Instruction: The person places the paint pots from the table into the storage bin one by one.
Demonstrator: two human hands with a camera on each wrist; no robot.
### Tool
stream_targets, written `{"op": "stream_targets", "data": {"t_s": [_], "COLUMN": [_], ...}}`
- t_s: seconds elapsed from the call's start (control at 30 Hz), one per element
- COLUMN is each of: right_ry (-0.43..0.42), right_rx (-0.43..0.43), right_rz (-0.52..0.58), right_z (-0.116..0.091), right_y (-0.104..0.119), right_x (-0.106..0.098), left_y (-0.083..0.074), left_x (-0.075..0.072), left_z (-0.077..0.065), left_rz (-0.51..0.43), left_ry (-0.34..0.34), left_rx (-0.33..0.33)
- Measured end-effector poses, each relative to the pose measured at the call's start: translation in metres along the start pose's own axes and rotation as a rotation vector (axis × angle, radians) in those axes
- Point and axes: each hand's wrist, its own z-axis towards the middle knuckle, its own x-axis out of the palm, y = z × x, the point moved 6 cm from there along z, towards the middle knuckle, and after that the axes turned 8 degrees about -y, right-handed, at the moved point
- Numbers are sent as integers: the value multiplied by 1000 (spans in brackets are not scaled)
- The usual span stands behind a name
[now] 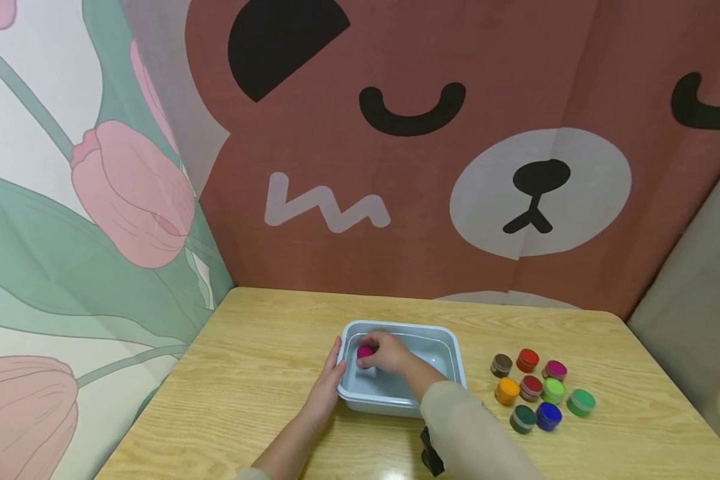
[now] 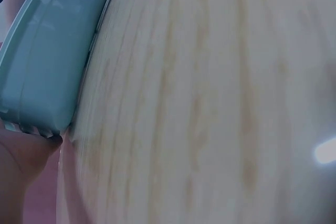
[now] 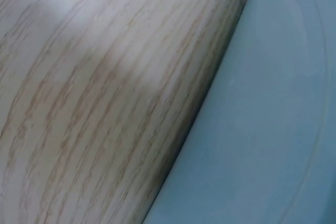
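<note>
A light blue plastic tub [image 1: 396,404] stands on the wooden table. My left hand [image 1: 324,387] lies against the tub's left wall, fingers along the outside and thumb by the rim; in the left wrist view part of this hand [image 2: 23,158] touches the end of the tub [image 2: 50,61]. Reaching over the front rim, my right hand [image 1: 389,352] pinches a small magenta jar [image 1: 365,351] inside the tub, near its left end. The fingers cover part of the jar. In the right wrist view only the tub's outer wall [image 3: 252,114] and table show, not the hand.
To the right of the tub several small jars stand in a group, among them an orange one [image 1: 507,391], a brown one [image 1: 501,365], a blue one [image 1: 549,416] and a green one [image 1: 581,403]. A printed bear curtain [image 1: 420,253] hangs behind the table [image 1: 264,347].
</note>
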Motion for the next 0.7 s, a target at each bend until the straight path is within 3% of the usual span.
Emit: {"op": "stream_targets", "data": {"t_s": [0.3,0.7], "right_ry": [-74,-137], "right_rx": [15,0], "right_rz": [43,92], "right_z": [-13,-37], "right_y": [3,-4], "right_x": [-23,-80], "left_y": [1,2], "left_x": [0,0], "left_z": [0,-1], "left_rz": [23,0], "left_ry": [-8,-51], "left_rx": [-14,-4]}}
